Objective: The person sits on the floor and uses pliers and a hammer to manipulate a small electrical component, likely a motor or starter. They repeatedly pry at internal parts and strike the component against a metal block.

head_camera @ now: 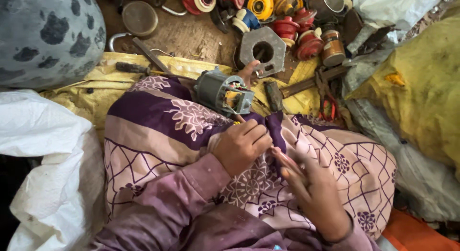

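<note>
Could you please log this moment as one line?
left hand: gripping tool handle | right hand: at handle's end | motor: on lap

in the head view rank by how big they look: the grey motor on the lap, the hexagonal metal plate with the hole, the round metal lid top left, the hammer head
1. grey motor
2. hexagonal metal plate
3. round metal lid
4. hammer head

The motor lies nearer the camera than the plate, so that gap may be exaggerated.

Motor [223, 93] on lap, hammer [287, 90] right, probably touching cloth.
</note>
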